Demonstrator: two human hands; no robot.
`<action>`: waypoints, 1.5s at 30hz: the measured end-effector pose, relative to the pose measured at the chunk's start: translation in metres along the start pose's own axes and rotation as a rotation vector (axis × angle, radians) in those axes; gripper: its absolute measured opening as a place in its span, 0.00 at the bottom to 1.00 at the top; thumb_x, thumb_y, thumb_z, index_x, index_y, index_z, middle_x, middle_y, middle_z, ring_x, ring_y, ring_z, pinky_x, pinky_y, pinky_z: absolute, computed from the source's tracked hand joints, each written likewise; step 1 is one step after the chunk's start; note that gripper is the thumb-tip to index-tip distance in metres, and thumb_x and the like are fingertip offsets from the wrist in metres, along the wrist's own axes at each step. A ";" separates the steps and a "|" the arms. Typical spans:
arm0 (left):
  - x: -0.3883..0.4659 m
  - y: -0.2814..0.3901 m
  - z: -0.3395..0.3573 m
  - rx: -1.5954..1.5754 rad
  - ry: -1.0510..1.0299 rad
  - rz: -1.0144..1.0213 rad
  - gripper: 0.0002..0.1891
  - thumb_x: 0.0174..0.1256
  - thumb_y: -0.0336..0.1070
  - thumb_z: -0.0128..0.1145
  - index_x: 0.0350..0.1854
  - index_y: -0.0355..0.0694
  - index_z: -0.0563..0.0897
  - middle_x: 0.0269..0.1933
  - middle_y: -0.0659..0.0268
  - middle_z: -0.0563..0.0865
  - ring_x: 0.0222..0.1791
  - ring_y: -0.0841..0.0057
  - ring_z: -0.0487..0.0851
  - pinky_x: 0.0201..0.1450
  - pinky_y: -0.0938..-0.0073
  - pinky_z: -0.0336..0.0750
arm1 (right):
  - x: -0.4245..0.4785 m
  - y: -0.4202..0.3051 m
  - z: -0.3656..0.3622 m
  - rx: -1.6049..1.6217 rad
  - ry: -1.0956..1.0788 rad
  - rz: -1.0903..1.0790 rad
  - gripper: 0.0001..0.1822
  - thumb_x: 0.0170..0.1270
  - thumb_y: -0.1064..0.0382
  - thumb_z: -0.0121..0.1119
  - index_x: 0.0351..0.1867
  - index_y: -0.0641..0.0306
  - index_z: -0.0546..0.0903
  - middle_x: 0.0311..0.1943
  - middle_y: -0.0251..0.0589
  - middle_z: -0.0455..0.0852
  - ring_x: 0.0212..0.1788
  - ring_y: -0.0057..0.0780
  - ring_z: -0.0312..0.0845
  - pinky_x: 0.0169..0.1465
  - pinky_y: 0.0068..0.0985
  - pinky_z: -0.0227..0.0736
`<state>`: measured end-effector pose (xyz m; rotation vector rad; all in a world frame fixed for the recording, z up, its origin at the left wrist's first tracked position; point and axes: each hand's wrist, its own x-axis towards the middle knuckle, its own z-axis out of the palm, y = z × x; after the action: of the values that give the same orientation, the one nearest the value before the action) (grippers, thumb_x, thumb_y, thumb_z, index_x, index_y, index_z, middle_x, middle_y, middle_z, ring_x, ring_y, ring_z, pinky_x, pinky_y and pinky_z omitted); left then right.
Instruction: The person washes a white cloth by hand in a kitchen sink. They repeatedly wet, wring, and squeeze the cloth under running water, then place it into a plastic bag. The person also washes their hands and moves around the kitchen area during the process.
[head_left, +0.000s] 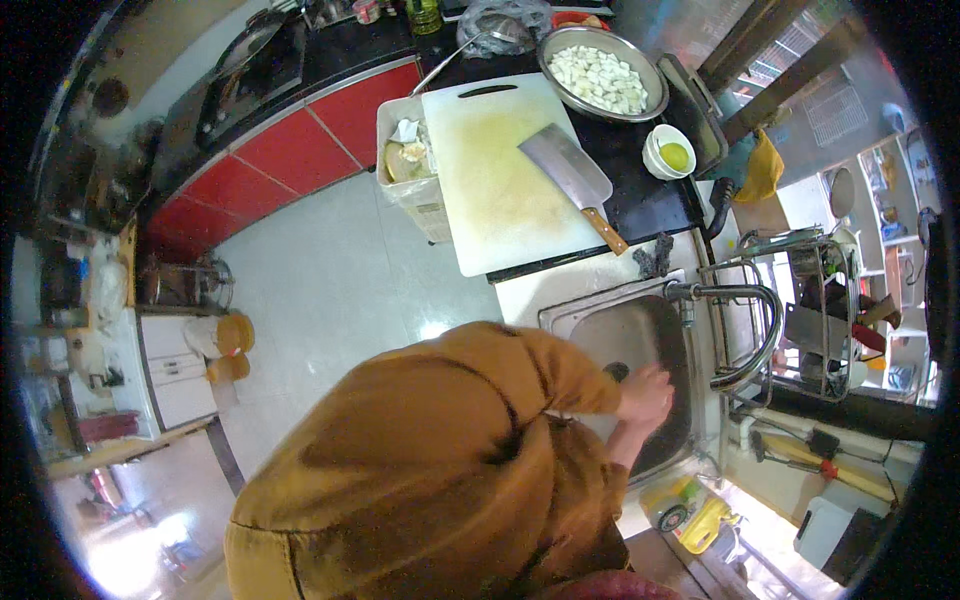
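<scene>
My left hand (646, 391) and my right hand (631, 438) are together over the stainless steel sink (611, 337), touching each other. Both are blurred, and no object shows in them; the fingers are hard to make out. Brown sleeves reach down to the wrists. A dark round drain (616, 370) shows in the basin beside my left hand. The curved chrome faucet (769, 330) rises from the sink's far rim, to the right of my hands. Whether water runs cannot be made out.
A cleaver (564, 166) lies on a white cutting board (487, 187), its wooden handle past the edge. Behind stand a steel bowl of white diced pieces (600, 79) and a small white bowl (660, 161). A bin (420, 202) is left of the board; a dish rack (825, 315) stands right.
</scene>
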<state>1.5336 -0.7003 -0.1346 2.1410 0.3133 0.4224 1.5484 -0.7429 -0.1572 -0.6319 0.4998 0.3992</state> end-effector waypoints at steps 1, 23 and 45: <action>-0.001 -0.008 0.002 0.041 -0.121 0.055 0.09 0.57 0.37 0.51 0.27 0.41 0.83 0.42 0.59 0.82 0.48 0.59 0.78 0.50 0.54 0.73 | -0.003 -0.002 -0.005 -0.038 -0.057 0.001 0.20 0.66 0.59 0.46 0.58 0.59 0.69 0.57 0.37 0.74 0.60 0.32 0.68 0.59 0.34 0.68; -0.003 -0.025 -0.018 -0.222 -0.064 0.283 0.23 0.59 0.39 0.53 0.59 0.48 0.74 0.68 0.58 0.68 0.65 0.54 0.67 0.66 0.47 0.58 | 0.000 -0.013 -0.006 0.059 -0.124 -0.079 0.31 0.67 0.45 0.39 0.69 0.56 0.61 0.71 0.41 0.58 0.72 0.38 0.52 0.73 0.44 0.44; 0.024 -0.029 -0.019 -0.093 -0.302 0.241 0.23 0.59 0.40 0.56 0.58 0.43 0.76 0.66 0.55 0.71 0.63 0.51 0.68 0.66 0.54 0.61 | -0.028 0.006 -0.002 0.143 -0.028 0.007 0.24 0.67 0.50 0.48 0.59 0.60 0.70 0.59 0.39 0.73 0.60 0.38 0.69 0.63 0.37 0.66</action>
<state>1.5452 -0.6608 -0.1439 2.1199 -0.1343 0.2372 1.5219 -0.7455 -0.1460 -0.4860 0.4993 0.3747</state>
